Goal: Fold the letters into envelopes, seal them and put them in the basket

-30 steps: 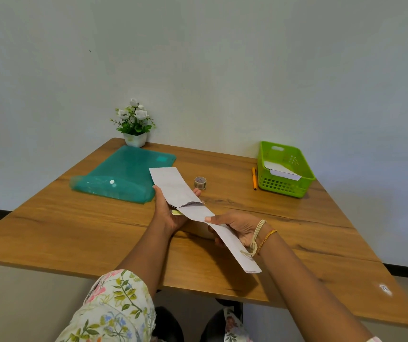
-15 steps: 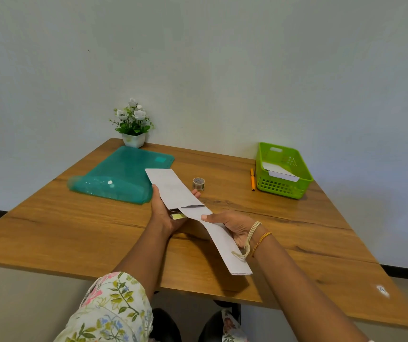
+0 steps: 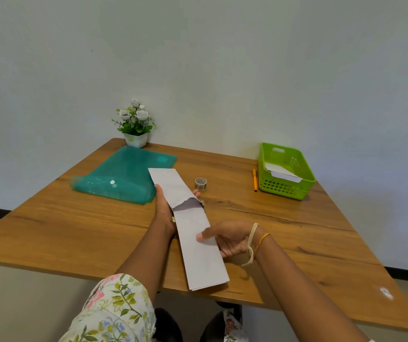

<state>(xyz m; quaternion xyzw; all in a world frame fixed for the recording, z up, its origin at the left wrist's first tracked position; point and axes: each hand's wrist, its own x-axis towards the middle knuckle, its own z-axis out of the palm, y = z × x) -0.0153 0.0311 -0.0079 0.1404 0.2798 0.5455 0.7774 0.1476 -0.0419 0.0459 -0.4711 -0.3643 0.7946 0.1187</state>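
Letter [image 3: 201, 255], gripped by the right hand [image 3: 232, 239], has been pulled further out of the envelope [image 3: 170, 185] held by the left hand [image 3: 164, 209]; insertion seems undone.

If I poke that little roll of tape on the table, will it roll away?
Probably not: the tape roll seems to lie flat on its round face on the table, so it would likely slide. It looks small and hollow, so likely light. Stood on edge, it could roll towards the pen.

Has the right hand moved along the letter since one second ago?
Yes. The right hand has slid down the folded letter, away from the envelope mouth, toward the near table edge.
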